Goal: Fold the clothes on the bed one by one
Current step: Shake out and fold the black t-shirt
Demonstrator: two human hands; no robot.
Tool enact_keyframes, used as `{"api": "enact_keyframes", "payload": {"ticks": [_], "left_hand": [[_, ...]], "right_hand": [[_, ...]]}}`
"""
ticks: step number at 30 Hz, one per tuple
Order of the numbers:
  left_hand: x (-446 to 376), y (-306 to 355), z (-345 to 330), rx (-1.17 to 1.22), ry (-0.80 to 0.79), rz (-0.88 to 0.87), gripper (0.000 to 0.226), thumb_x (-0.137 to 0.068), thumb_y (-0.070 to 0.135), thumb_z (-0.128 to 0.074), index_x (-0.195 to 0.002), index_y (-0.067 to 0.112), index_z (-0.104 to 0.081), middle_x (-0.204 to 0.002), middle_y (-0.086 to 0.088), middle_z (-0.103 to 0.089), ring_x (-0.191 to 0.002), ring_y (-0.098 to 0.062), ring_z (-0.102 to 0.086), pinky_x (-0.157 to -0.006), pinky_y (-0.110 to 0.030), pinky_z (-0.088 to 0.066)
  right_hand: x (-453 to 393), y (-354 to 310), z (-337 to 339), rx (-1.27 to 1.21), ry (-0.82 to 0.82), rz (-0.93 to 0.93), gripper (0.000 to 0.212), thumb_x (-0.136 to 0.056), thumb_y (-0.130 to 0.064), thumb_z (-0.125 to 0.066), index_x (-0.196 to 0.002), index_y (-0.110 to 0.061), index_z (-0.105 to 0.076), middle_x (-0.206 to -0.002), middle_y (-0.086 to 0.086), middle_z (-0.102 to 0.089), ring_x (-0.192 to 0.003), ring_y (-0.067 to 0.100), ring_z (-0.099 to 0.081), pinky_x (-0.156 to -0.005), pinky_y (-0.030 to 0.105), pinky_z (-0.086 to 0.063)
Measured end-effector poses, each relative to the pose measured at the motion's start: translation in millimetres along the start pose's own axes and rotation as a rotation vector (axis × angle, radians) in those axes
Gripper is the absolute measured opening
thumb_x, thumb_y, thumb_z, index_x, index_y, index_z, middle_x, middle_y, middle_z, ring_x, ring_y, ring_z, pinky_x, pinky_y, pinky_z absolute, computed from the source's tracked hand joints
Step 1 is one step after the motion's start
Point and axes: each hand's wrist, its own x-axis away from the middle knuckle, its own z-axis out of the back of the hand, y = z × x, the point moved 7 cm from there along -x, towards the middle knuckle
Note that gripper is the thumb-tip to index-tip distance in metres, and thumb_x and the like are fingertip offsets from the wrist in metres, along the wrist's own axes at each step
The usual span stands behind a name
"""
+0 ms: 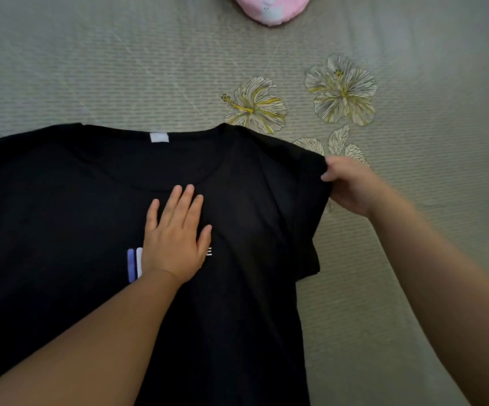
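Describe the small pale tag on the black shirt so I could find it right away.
Start at the black T-shirt spread front-up on the grey-green flowered bedsheet. Follow its neckline at the far edge: the white label sits inside the back of the collar. It is a plain, small rectangle, unlike the blue-and-white print lower down, which the left hand partly covers.

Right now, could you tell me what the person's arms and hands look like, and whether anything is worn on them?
Both forearms are bare right up to the frame's edge; no sleeves show. The left hand and right hand carry no gloves, and no rings, watch or bracelet are visible. The right arm is slightly blurred, so fine detail there is unclear.
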Motion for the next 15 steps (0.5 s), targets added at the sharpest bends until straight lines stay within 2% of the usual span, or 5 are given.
{"api": "enact_keyframes", "payload": {"ticks": [2, 5, 9, 12, 15], "left_hand": [[0, 1, 0, -0.019, 0.004, -0.005, 0.066, -0.084, 0.039, -0.020, -0.130, 0.001, -0.048, -0.140, -0.015, -0.042, -0.133, -0.029, -0.033, -0.108, -0.048, -0.017], [-1, 1, -2, -0.017, -0.002, 0.009, 0.069, -0.083, 0.041, -0.016, -0.132, 0.002, -0.044, -0.144, -0.013, -0.037, -0.136, -0.021, -0.021, -0.110, -0.047, -0.013], [-2, 1, -2, -0.031, -0.019, 0.020, 0.072, -0.082, 0.043, -0.014, -0.133, 0.002, -0.043, -0.145, -0.013, -0.035, -0.135, -0.017, -0.014, -0.111, -0.046, -0.009], [-2, 2, -2, -0.041, -0.034, 0.023, 0.069, -0.082, 0.041, -0.018, -0.131, 0.000, -0.045, -0.143, -0.016, -0.038, -0.135, -0.028, -0.028, -0.109, -0.050, -0.014], [-2, 3, -2, -0.050, -0.039, 0.029, 0.068, -0.082, 0.039, -0.021, -0.129, -0.002, -0.047, -0.141, -0.018, -0.040, -0.133, -0.032, -0.032, -0.107, -0.052, -0.017]], "right_hand": [[1, -2, -4, 0.005, -0.032, 0.001, 0.014, -0.058, 0.000, -0.040, -0.063, 0.005, -0.052, -0.052, 0.001, -0.056, -0.052, 0.008, -0.053, -0.049, 0.014, -0.039], [1, -4, -1, 0.125, -0.018, -0.008, 0.017, -0.077, 0.001, -0.048, -0.090, 0.012, -0.051, -0.070, 0.009, -0.044, -0.065, 0.013, -0.043, -0.060, 0.022, -0.033], [6, -15, 20, 0.700, 0.110, 0.108, 0.032, -0.088, -0.009, -0.057, -0.063, -0.016, -0.038, -0.063, 0.001, -0.038, -0.057, 0.010, -0.033, -0.055, 0.022, -0.028], [18, -28, 41, 1.218, 0.331, 0.129, 0.008, -0.084, -0.016, -0.061, -0.089, -0.013, -0.055, -0.085, 0.009, -0.059, -0.080, 0.025, -0.053, -0.067, 0.030, -0.033], [33, -27, 60, 1.445, 0.643, 0.098, 0.021, -0.085, -0.013, -0.056, -0.104, -0.005, -0.057, -0.100, 0.016, -0.062, -0.095, 0.034, -0.056, -0.076, 0.037, -0.035]]}}
